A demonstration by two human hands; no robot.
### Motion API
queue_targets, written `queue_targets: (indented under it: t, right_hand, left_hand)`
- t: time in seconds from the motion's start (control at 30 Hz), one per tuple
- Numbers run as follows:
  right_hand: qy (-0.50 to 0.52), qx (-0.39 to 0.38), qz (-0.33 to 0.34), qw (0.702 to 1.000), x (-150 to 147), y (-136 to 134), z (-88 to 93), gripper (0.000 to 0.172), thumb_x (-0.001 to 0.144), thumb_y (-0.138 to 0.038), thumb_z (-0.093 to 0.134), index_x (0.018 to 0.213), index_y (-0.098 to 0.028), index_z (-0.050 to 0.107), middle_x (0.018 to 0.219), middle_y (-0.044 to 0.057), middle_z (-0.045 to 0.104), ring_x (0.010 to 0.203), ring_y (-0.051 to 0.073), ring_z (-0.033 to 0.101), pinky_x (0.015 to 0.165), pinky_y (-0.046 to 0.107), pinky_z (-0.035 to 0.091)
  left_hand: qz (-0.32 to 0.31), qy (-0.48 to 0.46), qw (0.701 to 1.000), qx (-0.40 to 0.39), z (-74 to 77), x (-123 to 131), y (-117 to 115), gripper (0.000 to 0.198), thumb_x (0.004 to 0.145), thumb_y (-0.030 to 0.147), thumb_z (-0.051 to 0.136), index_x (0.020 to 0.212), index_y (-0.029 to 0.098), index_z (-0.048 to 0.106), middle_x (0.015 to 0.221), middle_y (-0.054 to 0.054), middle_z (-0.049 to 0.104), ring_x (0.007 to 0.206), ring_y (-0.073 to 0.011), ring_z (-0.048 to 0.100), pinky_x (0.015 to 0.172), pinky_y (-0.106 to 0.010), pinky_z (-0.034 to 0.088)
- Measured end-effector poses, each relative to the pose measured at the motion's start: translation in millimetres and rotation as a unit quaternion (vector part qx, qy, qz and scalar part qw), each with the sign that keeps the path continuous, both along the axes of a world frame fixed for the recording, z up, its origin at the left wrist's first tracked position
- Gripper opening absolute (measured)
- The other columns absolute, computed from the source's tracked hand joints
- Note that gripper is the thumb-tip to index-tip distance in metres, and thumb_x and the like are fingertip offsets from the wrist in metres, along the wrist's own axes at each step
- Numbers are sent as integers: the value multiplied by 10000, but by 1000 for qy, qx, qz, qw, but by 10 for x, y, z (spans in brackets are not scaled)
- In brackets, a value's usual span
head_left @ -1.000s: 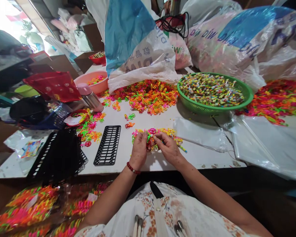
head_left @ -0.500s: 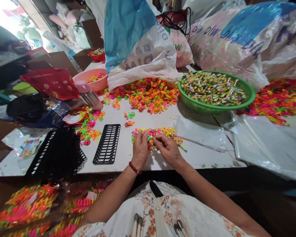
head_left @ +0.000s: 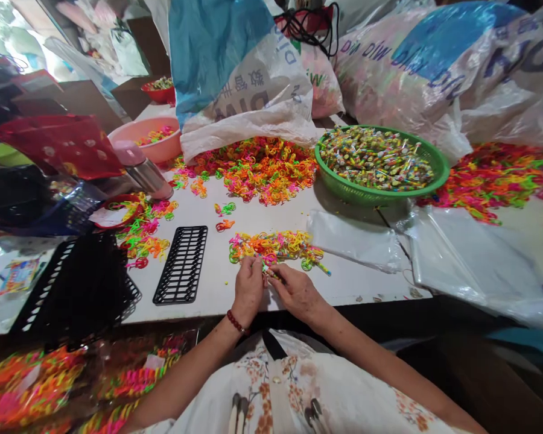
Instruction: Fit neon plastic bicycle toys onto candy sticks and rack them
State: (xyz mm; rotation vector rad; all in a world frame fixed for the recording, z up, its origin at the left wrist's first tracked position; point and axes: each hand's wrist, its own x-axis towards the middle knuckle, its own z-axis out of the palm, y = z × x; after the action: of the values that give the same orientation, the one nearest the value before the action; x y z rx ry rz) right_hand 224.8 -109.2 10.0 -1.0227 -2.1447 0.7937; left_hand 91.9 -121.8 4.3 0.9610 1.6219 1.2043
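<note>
Close together over the table's front part, both my hands have their fingers closed. My left hand [head_left: 248,290], with a red bead bracelet at the wrist, pinches a small plastic piece [head_left: 265,267], partly green and mostly hidden by the fingers. My right hand [head_left: 297,293] grips a thin multicoloured stick [head_left: 276,276], its end meeting the piece at the left fingertips. Just beyond the hands lies a small pile of bright plastic pieces [head_left: 271,242], with similar striped sticks [head_left: 323,269] among them. A black plastic rack [head_left: 181,265] lies flat to the left.
Behind stands a green basin [head_left: 380,196] full of wrapped multicoloured sticks. A larger heap of plastic pieces [head_left: 271,175] spills from a white-and-blue sack [head_left: 235,66]. Clear plastic bags [head_left: 470,253] lie right; stacked black racks [head_left: 79,289] and a steel flask [head_left: 149,175] stand left.
Both hands have drawn back from the pile toward the table's front edge, still pinching the small pieces together. The whole view has shifted, so the table's things appear farther left.
</note>
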Motion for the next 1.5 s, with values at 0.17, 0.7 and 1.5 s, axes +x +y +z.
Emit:
queue_targets:
  t: [0.17, 0.7, 1.5]
  right_hand:
    - [-63, 65, -47, 995, 140, 132, 0, 203, 943, -263, 497, 932, -165, 675, 881, 107, 685, 865, 237, 574, 819, 380, 434]
    - [219, -451, 63, 863, -988, 122, 56, 411, 650, -486, 782, 866, -149, 691, 779, 34, 671, 568, 94, 518, 566, 263, 477]
    - [-42, -59, 178, 981, -2672, 199, -361, 161, 883, -339, 589, 856, -184, 627, 762, 17, 662, 655, 137, 539, 624, 234, 360]
  left_hand:
    - [-98, 46, 994, -9, 164, -266, -146, 358, 946, 544, 342, 1005, 222, 488, 672, 36, 587, 567, -126, 552, 588, -251, 460]
    - [79, 577, 807, -101, -440, -1724, -891, 653, 875, 531, 517, 1353, 89, 463, 1458, -271, 391, 1375, -380, 355, 1073, -556, 333]
    - [173, 297, 938, 40, -407, -1886, -810, 1195, 608, 207, 760, 1529, 134, 2, 1492, -239, 353, 1390, -333, 379, 1131, -455, 348]
